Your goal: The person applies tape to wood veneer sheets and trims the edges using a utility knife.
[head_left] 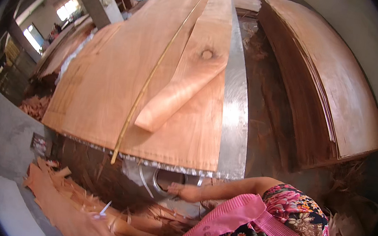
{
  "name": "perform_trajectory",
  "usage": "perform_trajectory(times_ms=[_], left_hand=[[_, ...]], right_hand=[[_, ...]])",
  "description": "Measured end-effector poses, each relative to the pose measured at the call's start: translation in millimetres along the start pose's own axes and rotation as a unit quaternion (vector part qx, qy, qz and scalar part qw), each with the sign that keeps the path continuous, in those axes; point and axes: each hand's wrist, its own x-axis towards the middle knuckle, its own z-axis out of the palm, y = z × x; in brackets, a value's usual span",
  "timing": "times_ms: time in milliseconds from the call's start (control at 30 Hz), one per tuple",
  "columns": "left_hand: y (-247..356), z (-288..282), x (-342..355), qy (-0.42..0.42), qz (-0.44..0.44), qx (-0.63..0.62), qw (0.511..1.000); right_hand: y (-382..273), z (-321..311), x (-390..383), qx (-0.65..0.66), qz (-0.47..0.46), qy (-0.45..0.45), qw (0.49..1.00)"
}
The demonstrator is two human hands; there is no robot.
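Below the veneer table (237, 123), one hand (186, 192), fingers pointing left, lies open on a metal drum (164, 180).

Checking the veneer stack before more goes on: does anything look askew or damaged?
A narrow veneer strip with a dark knot lies slantwise across the top sheet. A thin stick crosses it too. Torn scraps litter the floor below.

Only one hand (186, 191) is visible, and it cannot be told for sure whether it is the left or the right; the other hand is out of the picture. Its fingertips are hidden under the table edge (170, 166) just above it. The round metal object (168, 182) at the fingers is half covered and unclear. Right of the hand, the sleeve (278, 229) is cut off by the lower edge.
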Motion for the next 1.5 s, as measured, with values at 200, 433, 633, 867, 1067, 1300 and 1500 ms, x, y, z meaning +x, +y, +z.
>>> perform_trajectory(times_ms=[200, 433, 633, 867, 1067, 1300, 1500], left_hand=[[126.9, 120.3, -130.8, -0.375, -0.107, -0.331, 0.859], [260.2, 250.2, -211.9, -0.328, 0.008, -0.273, 0.904], [331.5, 332.8, -181.0, -0.046, 0.185, -0.16, 0.969], [406.9, 390.7, -114.5, -0.249, 0.077, -0.142, 0.955], [584.4, 557.9, -155.0, -0.386, 0.152, -0.249, 0.875], [715.1, 654.8, -80.1, -0.371, 0.239, -0.236, 0.866], [741.5, 786.7, -15.6, -0.38, 0.215, -0.176, 0.882]], right_hand=[[0.9, -99.9, -80.6, 0.463, -0.081, -0.055, 0.881], [130.3, -178.8, -247.9, 0.391, 0.089, -0.036, 0.915], [238.5, -231.6, -372.3, 0.131, 0.134, 0.099, 0.977], [391.7, -343.2, -434.4, -0.083, 0.256, 0.195, 0.943], [443.8, -437.7, -370.4, 0.25, 0.057, 0.149, 0.955], [543.7, -550.0, -360.5, 0.389, 0.172, 0.118, 0.897], [661.7, -630.1, -326.7, 0.336, 0.178, 0.022, 0.924]])
